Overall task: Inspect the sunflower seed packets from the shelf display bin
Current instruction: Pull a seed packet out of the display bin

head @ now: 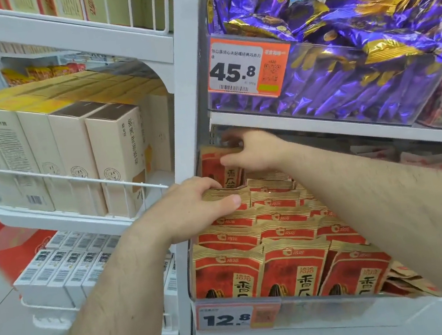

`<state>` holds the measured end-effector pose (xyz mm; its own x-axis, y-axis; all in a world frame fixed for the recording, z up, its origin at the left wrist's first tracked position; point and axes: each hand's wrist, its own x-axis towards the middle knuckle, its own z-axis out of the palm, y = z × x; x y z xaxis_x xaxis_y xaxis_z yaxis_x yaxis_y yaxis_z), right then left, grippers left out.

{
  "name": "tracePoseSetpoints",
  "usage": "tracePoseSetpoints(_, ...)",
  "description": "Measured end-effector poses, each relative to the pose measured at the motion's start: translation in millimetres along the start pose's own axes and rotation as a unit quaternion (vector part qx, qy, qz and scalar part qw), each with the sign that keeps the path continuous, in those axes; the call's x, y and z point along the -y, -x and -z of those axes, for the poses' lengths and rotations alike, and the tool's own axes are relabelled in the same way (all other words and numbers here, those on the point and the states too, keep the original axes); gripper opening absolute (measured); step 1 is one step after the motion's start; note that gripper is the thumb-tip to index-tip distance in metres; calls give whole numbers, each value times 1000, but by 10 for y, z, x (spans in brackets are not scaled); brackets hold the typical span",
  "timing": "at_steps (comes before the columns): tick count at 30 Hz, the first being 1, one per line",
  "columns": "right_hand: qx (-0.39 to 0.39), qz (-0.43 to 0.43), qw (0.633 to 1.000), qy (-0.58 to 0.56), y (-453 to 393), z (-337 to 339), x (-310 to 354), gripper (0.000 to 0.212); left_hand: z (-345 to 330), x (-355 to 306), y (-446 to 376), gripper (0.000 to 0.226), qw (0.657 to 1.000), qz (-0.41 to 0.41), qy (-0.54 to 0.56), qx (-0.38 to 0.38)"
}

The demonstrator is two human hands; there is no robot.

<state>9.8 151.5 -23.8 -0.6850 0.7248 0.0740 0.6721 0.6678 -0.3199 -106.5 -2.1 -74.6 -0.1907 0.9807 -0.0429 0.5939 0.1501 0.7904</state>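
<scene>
Under the shelf of purple candy bags, reaching both hands into the clear bin of red seed packets. Right hand pinching the top edge of a raised packet at the bin's back left corner. Left hand gripping the tops of packets in the row just in front, fingers curled behind them, thumb in front. Price tag sitting on the bin's front.

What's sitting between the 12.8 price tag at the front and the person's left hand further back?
In the head view, rows of red-and-gold seed packets standing in the bin fill the stretch from the 12.8 price tag back to the left hand, which grips one packet's top.
</scene>
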Motion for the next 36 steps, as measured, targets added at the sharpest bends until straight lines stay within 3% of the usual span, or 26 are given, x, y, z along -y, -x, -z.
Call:
tracePoseSetpoints(4, -6, 7, 999, 46, -155, -86, 58, 36, -13, -14, 21, 86, 1000, -6, -21, -3)
tracePoseSetpoints(8, 23, -8, 993, 113, -270, -114, 134, 29, -19, -23, 40, 65, 999, -26, -44, -13)
tracePoseSetpoints(10, 40, -2, 986, 162, -309, -100, 158, 14, -20, -18, 60, 64, 999, -28, -40, -17)
tracePoseSetpoints(17, 26, -5, 949, 315, -352, -182, 293, 16, -19, -73, 112, 70, 999, -7, -48, -20)
tracePoseSetpoints(22, 21, -44, 973, 224, -322, -141, 273, 23, -19, -99, 150, 75, 999, -7, -44, -23)
tracePoseSetpoints(24, 56, -59, 995, 61, -265, -80, 274, 31, -12, -95, 157, 73, 999, -10, -30, -25)
tracePoseSetpoints(26, 104, -61, 990, -71, -145, -27, 307, 28, -7, -96, 164, 70, 999, -14, -19, -25)
tracePoseSetpoints(28, 120, -48, 990, -51, -47, 6, 296, 17, -3, -108, 177, 72, 999, -16, -21, -24)
tracePoseSetpoints(31, 113, -28, 987, 114, 16, -9, 279, 25, -1, -112, 193, 72, 999, -16, -32, -24)
tracePoseSetpoints(33, 78, -17, 981, 178, 66, -30, 279, 27, -4, -117, 202, 68, 999, -14, -33, -24)
tracePoseSetpoints(36, -1, 24, 982, 185, 248, -9, 291, 26, -9, -117, 209, 60, 999, -8, -30, -22)
